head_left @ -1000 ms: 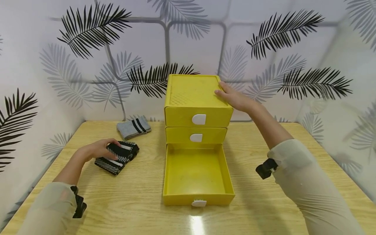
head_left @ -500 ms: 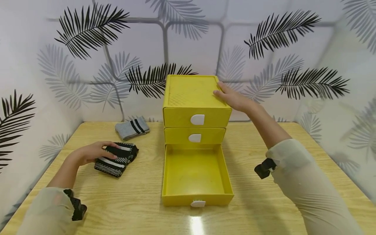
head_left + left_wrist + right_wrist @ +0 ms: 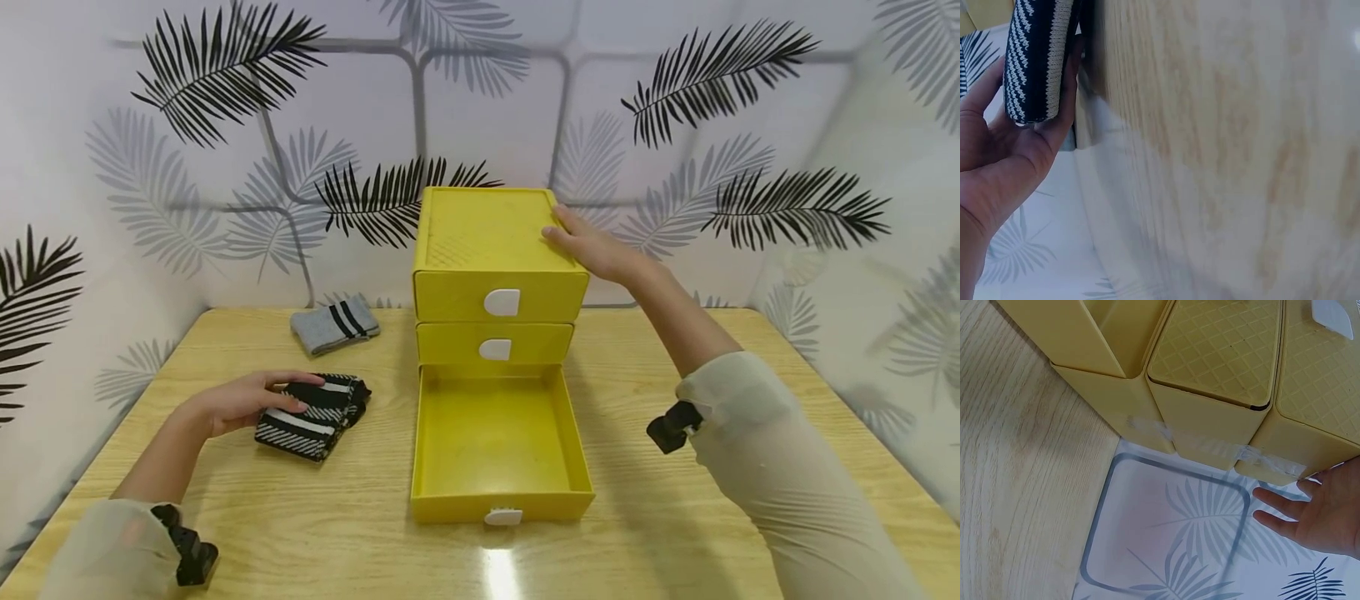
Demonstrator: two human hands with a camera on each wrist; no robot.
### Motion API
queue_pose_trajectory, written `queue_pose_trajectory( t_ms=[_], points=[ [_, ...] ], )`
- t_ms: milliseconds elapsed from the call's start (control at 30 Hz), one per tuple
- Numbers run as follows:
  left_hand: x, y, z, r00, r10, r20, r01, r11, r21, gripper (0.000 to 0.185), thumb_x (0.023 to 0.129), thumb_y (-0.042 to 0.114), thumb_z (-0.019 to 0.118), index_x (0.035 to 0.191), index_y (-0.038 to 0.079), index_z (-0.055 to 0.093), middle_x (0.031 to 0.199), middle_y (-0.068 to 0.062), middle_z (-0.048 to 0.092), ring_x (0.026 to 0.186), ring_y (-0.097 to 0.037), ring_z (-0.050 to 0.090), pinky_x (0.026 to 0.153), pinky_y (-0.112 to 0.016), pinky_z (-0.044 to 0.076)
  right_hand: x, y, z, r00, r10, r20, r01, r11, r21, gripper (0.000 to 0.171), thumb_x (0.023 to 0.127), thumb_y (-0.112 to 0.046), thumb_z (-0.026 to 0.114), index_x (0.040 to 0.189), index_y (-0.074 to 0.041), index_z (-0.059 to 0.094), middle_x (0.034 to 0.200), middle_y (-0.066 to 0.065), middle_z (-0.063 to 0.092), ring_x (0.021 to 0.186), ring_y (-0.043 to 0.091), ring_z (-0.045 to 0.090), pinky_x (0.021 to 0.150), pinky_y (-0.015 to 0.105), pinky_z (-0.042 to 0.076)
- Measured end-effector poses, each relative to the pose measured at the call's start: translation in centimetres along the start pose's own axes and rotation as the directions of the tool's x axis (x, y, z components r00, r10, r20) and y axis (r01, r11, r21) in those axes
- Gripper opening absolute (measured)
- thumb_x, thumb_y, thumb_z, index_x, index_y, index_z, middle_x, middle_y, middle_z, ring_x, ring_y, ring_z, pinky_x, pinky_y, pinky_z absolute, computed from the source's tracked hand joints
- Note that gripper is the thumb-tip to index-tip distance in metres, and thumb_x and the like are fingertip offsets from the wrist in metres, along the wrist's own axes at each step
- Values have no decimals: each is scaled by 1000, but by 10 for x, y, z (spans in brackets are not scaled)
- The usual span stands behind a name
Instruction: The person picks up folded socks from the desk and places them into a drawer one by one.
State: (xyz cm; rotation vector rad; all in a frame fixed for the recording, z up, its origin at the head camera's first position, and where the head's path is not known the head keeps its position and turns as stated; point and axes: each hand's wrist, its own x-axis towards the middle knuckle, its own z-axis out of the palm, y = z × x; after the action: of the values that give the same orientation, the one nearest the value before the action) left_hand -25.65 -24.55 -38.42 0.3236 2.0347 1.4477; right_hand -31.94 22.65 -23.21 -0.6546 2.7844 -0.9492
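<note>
Now the left hand (image 3: 228,402), fingers curled on the striped sock bundle (image 3: 313,410), has dragged it nearer the open bottom drawer (image 3: 498,500); right hand (image 3: 592,248), fingers straight, still steadies the cabinet top (image 3: 483,227).

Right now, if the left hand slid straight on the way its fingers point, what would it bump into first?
The left hand already grips the striped black-and-white socks, fingers pointing right. Carried straight on with them, it would probably meet the side wall of the open bottom drawer of the yellow drawer unit, though depth is uncertain.
</note>
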Motion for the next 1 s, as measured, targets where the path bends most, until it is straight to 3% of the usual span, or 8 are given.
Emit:
queue_pose_trajectory(
  t_ms=[167,267,367,500,633,733,900,1000],
  points=[
    [-5,3,7,999,34,-12,-34,999,22,59,89,16,62,140,1,35,143,-25,15,95,-17,47,66,-30,45,0,-1,1,1000,3,1,-3,1000,-3,70,100,-42,27,146,0,-4,151,13,-6,136,23,-7,108,38,-1],
    [-6,9,12,999,50,-21,-49,998,41,59,89,18,62,140,3,36,143,-25,17,82,-12,48,60,-27,42,0,-2,1,1000,11,-2,-11,1000,-6,70,100,-43,27,146,-1,-4,151,13,-6,136,22,-7,108,38,-1],
    [-8,15,18,998,62,-30,-60,997,41,60,88,18,63,140,4,37,142,-25,21,58,-7,35,49,-24,31,0,-2,0,1000,16,1,-16,1000,-5,70,100,-43,27,146,-1,-4,151,13,-7,136,23,-7,108,38,-2],
    [-10,24,26,997,76,-33,-75,997,3,61,88,17,63,141,3,36,142,-25,20,53,-8,27,47,-24,24,0,-1,1,1000,24,3,-24,1000,-6,70,99,-43,27,146,-1,-4,151,13,-7,136,23,-8,108,39,-2],
    [-13,34,34,996,83,-37,-85,995,-60,60,88,16,62,140,2,36,145,-23,14,75,-11,45,57,-24,37,0,0,0,1000,27,4,-27,1000,-2,70,99,-44,27,146,-2,-5,151,13,-8,136,23,-8,108,40,-2],
    [-16,41,39,995,91,-43,-94,993,-68,59,88,16,62,140,3,37,146,-21,11,93,-17,46,63,-25,41,0,0,1,1000,23,2,-23,1000,-2,71,99,-44,27,146,-1,-5,151,13,-8,136,23,-8,108,39,-2],
    [-20,52,50,992,117,-44,-119,992,-43,57,88,17,63,139,5,40,147,-18,13,101,-22,45,69,-27,43,0,0,1,1000,16,-9,-16,1000,-7,70,99,-43,27,146,-1,-4,151,14,-6,136,23,-7,108,39,-2],
    [-21,59,59,989,142,-30,-143,988,-58,56,88,15,63,138,5,40,146,-18,17,106,-24,47,79,-32,45,0,0,1,1000,13,-14,-13,1000,-11,70,99,-43,28,146,0,-3,151,14,-5,136,23,-7,108,39,-1]
  ],
)
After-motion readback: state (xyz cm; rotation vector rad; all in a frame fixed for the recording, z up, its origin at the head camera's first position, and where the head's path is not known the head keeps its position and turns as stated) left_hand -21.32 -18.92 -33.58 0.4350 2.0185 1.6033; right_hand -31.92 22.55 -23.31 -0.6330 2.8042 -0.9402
